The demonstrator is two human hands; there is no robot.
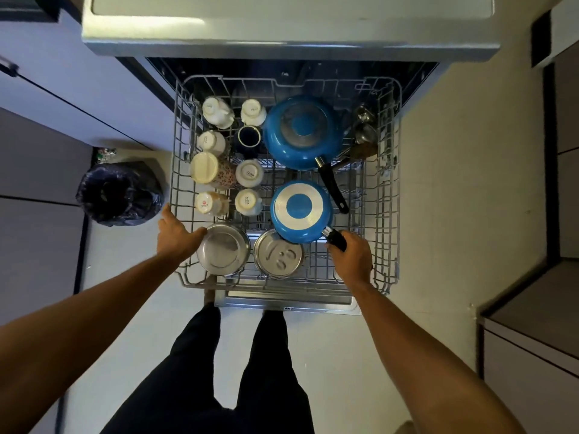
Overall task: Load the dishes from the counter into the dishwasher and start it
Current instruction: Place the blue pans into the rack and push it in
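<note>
The dishwasher's wire rack (388, 183) is pulled out over the open door. A small blue pan (300, 211) lies upside down near the front right, and my right hand (352, 256) is shut on its black handle. My left hand (175, 231) rests on the rack's front left, its thumb touching a steel bowl (223, 253). A second steel bowl (277, 255) sits beside it, partly under the small pan. A larger blue pan (302, 131) lies inverted at the back. Several upturned white cups (249, 173) fill the left half.
A bin with a dark bag (120, 192) stands on the floor left of the rack. Steel ladles (365, 130) lie at the rack's back right. The counter edge (288, 47) overhangs the dishwasher. Cabinets line both sides. My legs stand in front of the door.
</note>
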